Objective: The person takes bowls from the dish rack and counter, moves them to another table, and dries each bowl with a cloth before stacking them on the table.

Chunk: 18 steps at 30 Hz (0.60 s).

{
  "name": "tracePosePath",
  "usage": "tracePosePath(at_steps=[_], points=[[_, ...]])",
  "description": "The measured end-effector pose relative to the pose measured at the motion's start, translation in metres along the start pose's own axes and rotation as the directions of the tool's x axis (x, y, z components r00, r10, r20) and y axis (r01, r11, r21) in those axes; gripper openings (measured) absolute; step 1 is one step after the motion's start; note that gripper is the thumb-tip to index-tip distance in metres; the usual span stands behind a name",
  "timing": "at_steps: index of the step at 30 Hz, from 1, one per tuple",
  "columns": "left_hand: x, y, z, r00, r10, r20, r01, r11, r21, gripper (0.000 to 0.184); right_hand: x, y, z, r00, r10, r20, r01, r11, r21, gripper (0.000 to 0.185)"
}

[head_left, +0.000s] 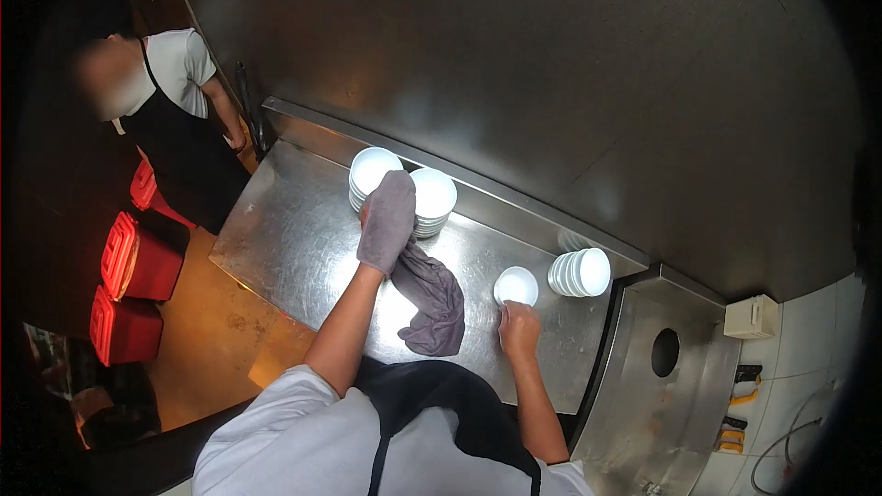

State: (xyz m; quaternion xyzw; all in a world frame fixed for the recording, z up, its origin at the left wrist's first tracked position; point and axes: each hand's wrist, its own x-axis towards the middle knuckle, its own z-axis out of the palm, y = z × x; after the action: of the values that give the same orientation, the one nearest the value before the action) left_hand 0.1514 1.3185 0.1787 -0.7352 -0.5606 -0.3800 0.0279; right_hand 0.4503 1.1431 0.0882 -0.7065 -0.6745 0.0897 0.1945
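My right hand [521, 329] grips the near rim of a white bowl [516, 285] above the steel counter. A grey cloth [432, 303] wraps over my left hand [366, 213], and its loose end trails onto the counter. Most of the left fingers are hidden under the cloth. That hand is beside a stack of white bowls [375, 167] on its left and another white bowl stack [434, 193] on its right. Whether it touches either stack, I cannot tell.
Leaning white bowls [581, 272] are at the right end of the steel counter [276, 220]. Beyond is a steel basin [634, 386] with a round dark hole. A co-worker [179, 129] stands at the left, near red lidded bins [138, 257]. A raised ledge backs the counter.
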Motion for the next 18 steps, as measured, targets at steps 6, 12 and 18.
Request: tracePosePath(at_steps=[6,12,18], points=[[-0.017,0.004,-0.038,0.958,-0.186,0.219,0.251,0.912,-0.323,0.027,-0.067,0.061,-0.019,0.835,0.525,0.165,-0.409,0.389,0.825,0.012],[-0.020,0.046,-0.101,0.912,-0.187,0.364,0.403,0.561,-0.723,0.046,-0.125,0.158,-0.119,0.616,0.787,-0.011,0.166,-0.117,0.979,0.043],[-0.053,0.061,-0.058,0.834,0.419,0.360,-0.450,0.893,0.004,0.049,-0.087,0.057,-0.167,0.699,0.659,-0.276,0.154,0.239,0.959,0.022]])
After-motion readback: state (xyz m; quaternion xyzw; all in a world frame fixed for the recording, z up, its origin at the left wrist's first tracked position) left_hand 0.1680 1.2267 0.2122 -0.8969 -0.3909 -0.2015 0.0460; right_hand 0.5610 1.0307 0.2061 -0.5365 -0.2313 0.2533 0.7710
